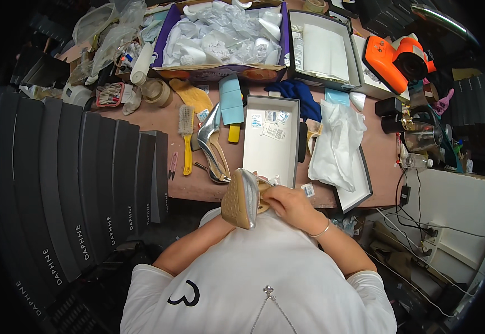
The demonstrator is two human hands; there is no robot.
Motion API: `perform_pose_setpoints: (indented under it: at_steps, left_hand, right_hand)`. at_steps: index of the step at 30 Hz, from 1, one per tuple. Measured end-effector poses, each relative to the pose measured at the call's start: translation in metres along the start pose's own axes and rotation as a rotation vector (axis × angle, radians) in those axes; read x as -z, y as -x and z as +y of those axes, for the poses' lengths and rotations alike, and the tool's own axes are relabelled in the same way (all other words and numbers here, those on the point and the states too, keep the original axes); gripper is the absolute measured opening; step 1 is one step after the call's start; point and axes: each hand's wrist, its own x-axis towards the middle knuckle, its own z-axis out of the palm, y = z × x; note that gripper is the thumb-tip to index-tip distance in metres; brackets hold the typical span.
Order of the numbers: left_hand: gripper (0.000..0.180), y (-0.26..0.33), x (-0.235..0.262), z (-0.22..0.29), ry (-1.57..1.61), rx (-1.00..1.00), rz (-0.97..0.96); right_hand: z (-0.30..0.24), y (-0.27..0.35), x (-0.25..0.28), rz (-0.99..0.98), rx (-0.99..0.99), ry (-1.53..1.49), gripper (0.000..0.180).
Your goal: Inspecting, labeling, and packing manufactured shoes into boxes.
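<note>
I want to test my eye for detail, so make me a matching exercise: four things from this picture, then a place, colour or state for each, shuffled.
Things:
1. Tan-soled shoe
2. Other silver shoe
3. Purple box
4. Brush

Matches:
A. Filled with crumpled plastic wrapping
B. Yellow handle
C. At the right hand's fingers
D. On the table, left of the white-lined box

Pairs: 1-C, 2-D, 3-A, 4-B

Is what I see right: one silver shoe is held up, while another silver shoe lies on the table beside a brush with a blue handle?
Not quite: the head view shows that the brush has a yellow handle, not a blue one. One silver shoe is held up, and another silver shoe lies on the table beside it.
</note>
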Motion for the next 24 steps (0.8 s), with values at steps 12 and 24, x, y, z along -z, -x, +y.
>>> perform_pose_setpoints:
  at_steps: [12, 24]
  left_hand:
    - [0.056, 0.001, 0.0, 0.0, -0.115, 0.072, -0.035]
    - [0.059, -0.003, -0.007, -0.038, 0.307, 0.015, 0.081]
  right_hand:
    - [-0.005, -0.009, -0.002, -0.125, -0.049, 0.026, 0.008]
    - [-0.006, -0.009, -0.006, -0.113, -0.079, 0.068, 0.009]
